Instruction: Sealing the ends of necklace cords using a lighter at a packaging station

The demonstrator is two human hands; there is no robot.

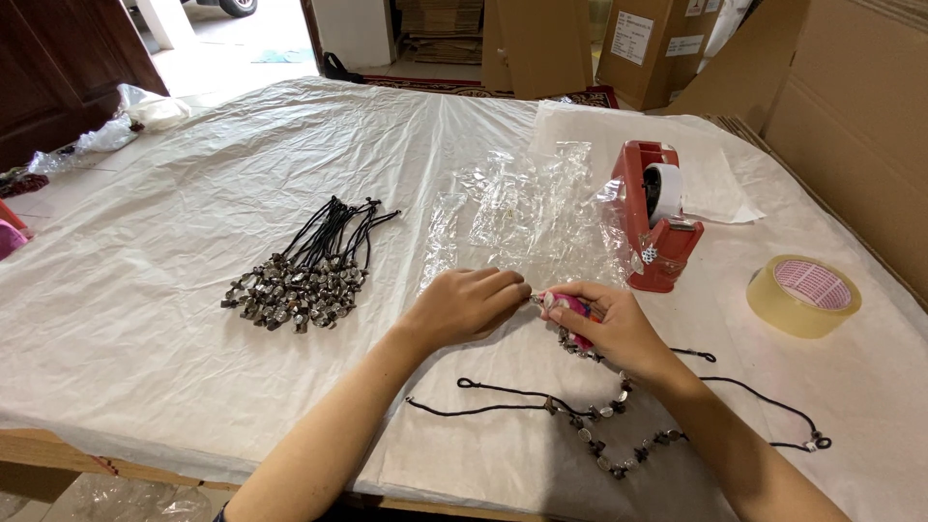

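The left hand [462, 307] pinches shut at the pink thing [572, 311] held tight in the right hand [607, 327], above a bead necklace [599, 411]; next needs careful little fingers

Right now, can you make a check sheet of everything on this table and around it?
Surface: table under wrinkled white plastic.
Job's things: beaded black cord beneath the hands; pink item in right hand.
Clutter: cord bundle, clear bags, red tape dispenser, tape roll.
Grippers: left hand pinching at the pink item; right hand gripping it.
Cables: nothing seen.
Surroundings: cardboard boxes, wooden door.
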